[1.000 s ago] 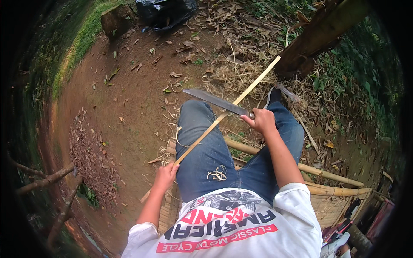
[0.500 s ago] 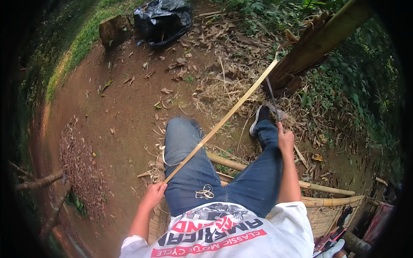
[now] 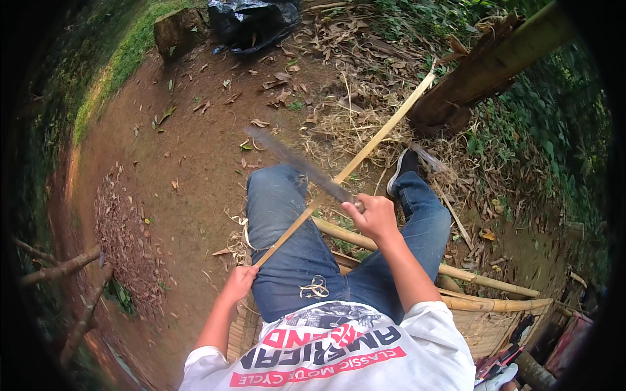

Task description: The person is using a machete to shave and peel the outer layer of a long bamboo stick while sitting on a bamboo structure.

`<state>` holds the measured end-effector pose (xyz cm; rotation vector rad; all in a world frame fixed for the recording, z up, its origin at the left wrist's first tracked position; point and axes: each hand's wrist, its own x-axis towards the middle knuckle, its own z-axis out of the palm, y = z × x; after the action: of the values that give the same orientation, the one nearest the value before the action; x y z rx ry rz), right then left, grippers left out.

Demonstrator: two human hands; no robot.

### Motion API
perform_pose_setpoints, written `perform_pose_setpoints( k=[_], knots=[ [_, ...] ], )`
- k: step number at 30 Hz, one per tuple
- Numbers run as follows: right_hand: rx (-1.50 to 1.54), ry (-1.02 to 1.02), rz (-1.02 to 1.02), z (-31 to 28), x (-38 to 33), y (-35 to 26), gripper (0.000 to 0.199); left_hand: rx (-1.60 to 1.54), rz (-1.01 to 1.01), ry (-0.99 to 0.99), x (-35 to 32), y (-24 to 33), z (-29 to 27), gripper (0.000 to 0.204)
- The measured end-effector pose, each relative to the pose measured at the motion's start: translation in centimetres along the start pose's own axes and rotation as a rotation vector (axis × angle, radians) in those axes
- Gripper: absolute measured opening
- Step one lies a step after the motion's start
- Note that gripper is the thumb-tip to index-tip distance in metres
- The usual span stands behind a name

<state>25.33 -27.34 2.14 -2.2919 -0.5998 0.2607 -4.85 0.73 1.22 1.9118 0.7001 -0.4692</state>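
Note:
My left hand (image 3: pixel 239 283) is closed around the near end of a long, pale bamboo strip (image 3: pixel 385 132), beside my left thigh. The strip slants up and away to the right, past my knees. In my right hand (image 3: pixel 373 218) is the handle of a long-bladed knife (image 3: pixel 287 154), gripped in closed fingers. Its dark blade, slightly smeared by motion, crosses the strip near the middle and points to the far left. Whether the edge touches the strip I cannot tell. Curled pale shavings (image 3: pixel 315 287) lie on my left thigh.
I sit on a bamboo bench (image 3: pixel 495 311), with a bamboo pole (image 3: pixel 486 280) along its front. A leaning trunk (image 3: pixel 502 62) stands at far right. A black plastic bag (image 3: pixel 257 29) and a stump (image 3: pixel 175 34) are at the back, branches (image 3: pixel 62 270) at left. Shavings and leaves litter the ground.
My right hand has swung the knife left and nearer, from beside the strip's far end to across its middle. The left hand keeps its hold, and the view has shifted slightly.

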Motion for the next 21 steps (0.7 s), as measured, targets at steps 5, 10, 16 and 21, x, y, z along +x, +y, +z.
perform_pose_setpoints(
  k=[5,10,16,21],
  knots=[
    [-0.148,-0.095,-0.222,2.2,2.3,1.7,0.060,-0.180,-0.090,-0.069,0.3,-1.6,0.0,0.061],
    [-0.246,-0.089,-0.334,2.8,5.3,3.8,0.061,-0.227,-0.128,-0.096,0.0,-0.6,-0.3,0.059],
    [-0.388,-0.095,-0.433,0.0,6.5,6.8,0.061,-0.278,-0.117,-0.083,0.2,-0.6,0.3,0.058],
    [-0.425,-0.027,-0.476,-1.6,6.3,7.1,0.060,-0.261,-0.097,-0.073,0.2,1.0,0.1,0.057]
  ],
)
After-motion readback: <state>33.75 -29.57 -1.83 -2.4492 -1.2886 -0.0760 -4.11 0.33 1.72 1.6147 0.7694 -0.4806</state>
